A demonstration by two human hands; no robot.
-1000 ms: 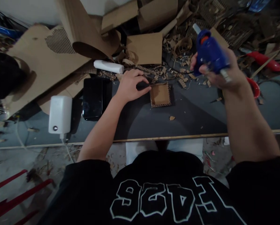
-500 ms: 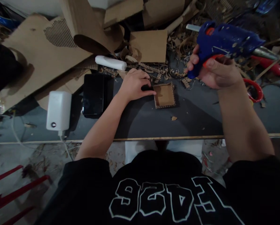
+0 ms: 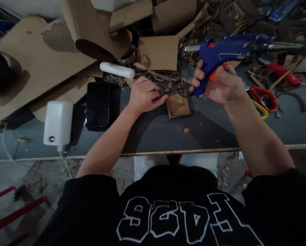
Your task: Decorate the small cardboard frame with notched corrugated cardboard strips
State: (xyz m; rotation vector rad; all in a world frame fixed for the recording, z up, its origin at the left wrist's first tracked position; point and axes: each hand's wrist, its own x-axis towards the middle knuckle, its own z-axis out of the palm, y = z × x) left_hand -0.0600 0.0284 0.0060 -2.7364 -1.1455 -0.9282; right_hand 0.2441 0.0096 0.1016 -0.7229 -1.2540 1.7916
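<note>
My right hand (image 3: 223,85) grips a blue glue gun (image 3: 229,49) by its handle, held above the table with the metal nozzle pointing right. A small square cardboard tray (image 3: 178,105) with toothed edges lies flat on the dark table (image 3: 168,133) below and left of the gun. My left hand (image 3: 144,94) rests curled on the table at the tray's left edge, its fingertips pinching something small and dark that I cannot make out.
A black box (image 3: 97,105) and a white adapter (image 3: 57,123) lie to the left. A white tube (image 3: 117,70), cardboard sheets (image 3: 47,58) and scraps pile up at the back. Red-handled scissors (image 3: 262,97) lie at the right.
The glue gun turned from upright to level, nozzle to the right, and my right hand carried it left and lower, closer to the tray. My left hand stayed by the tray.
</note>
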